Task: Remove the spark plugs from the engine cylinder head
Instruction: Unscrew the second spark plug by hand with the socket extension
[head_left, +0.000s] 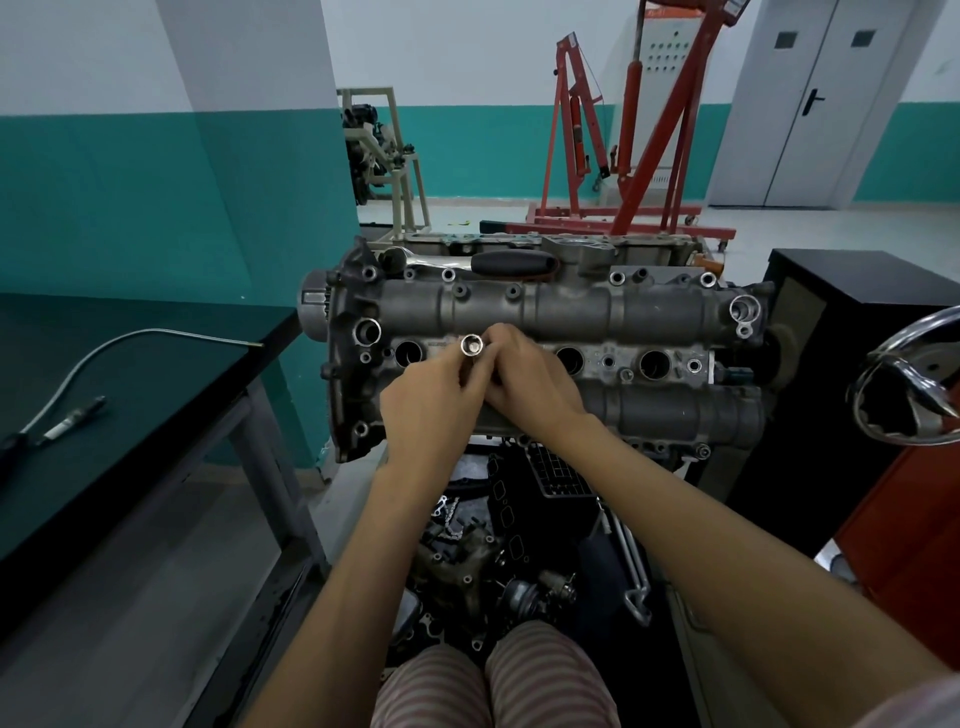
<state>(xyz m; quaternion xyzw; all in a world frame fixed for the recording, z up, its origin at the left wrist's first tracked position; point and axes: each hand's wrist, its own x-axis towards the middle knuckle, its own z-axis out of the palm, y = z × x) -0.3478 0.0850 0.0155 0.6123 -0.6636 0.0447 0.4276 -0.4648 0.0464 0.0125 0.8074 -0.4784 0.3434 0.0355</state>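
The head camera is looking down into a workshop with white walls banded in teal and a pale floor; a red engine hoist (631, 140) is standing at the back, grey double doors (826, 104) are showing at the far right, and a beige frame stand (395, 156) is sitting by the pillar; a dark-topped bench (130, 374) is running along the left, carrying a thin metal tube (130, 345) and a spark plug (72, 415) lying flat on its side, its long axis slanting from lower left to upper right, well apart from the engine; a black cabinet (831, 332) is standing to the right, and a chrome wheel (914, 379) is poking in at the right edge.

The cylinder head (566, 312) is sitting in the middle on a stand, its long axis running left to right across the view, its plug wells facing up toward the camera; three wells are showing open and dark, one to the left of the hands and two to the right; a black-handled ratchet (498, 262) is lying along the far edge of the head.

The left hand (436, 400) is curling its fingers round a silver socket (471, 345), whose open end is pointing up at the camera, its axis tilting slightly; the right hand (530, 379) is pressing in beside it, fingers bent toward the same socket, though whether it is truly gripping it I cannot tell; both hands are hovering over the middle of the head.

Loose engine parts (467, 545) are lying in the dark space under the head; striped trouser legs (493, 680) are showing at the bottom.
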